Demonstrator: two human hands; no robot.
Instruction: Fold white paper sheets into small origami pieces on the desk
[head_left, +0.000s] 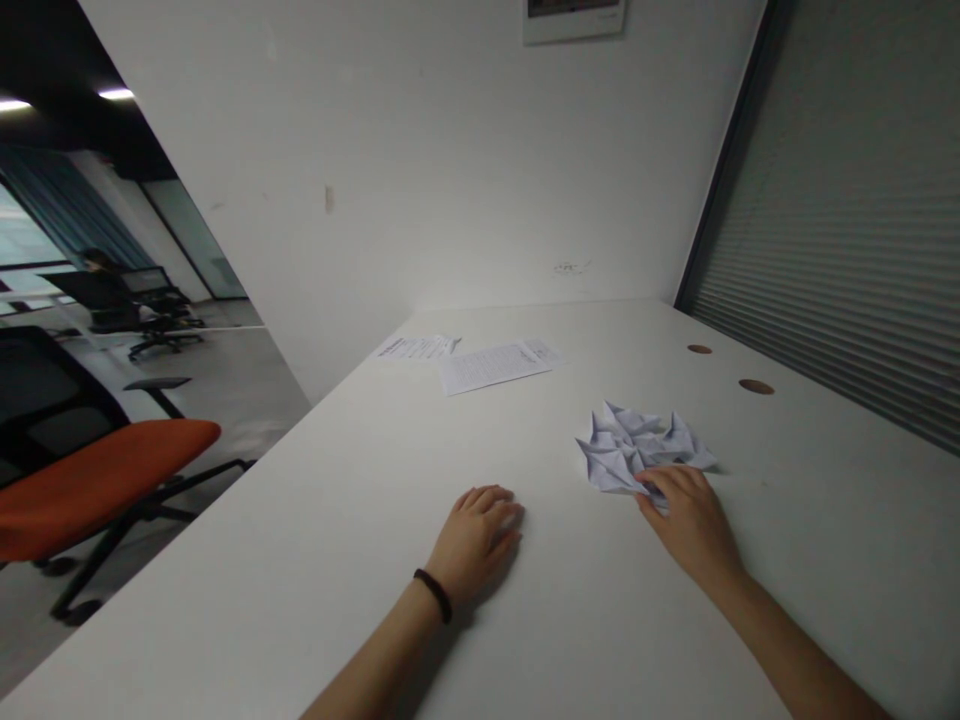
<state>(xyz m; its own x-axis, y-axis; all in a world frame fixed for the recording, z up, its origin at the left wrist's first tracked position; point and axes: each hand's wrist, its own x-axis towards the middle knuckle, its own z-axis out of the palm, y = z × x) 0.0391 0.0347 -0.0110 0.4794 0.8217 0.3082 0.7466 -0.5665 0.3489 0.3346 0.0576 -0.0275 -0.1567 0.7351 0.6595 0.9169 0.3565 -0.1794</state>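
Observation:
My right hand (691,520) is at the near edge of a cluster of folded white paper pieces (622,450), with thumb and fingers closed on one of them. That piece is mostly hidden under the fingers. Pointed corners and creases stick up from the cluster, and the pieces lie close together or overlap. To the left, my left hand (476,535) rests palm down on the white table (540,620), with a dark band (435,595) round its wrist. Nothing shows in that hand; its fingers are slightly bent and the thumb stands apart.
Printed sheets (495,368) lie flat farther back on the table. Two round holes, one nearer (756,387), are set along the right side, by a window with blinds (840,230). An orange-seated chair (112,480) stands left of the table; a person sits in the background.

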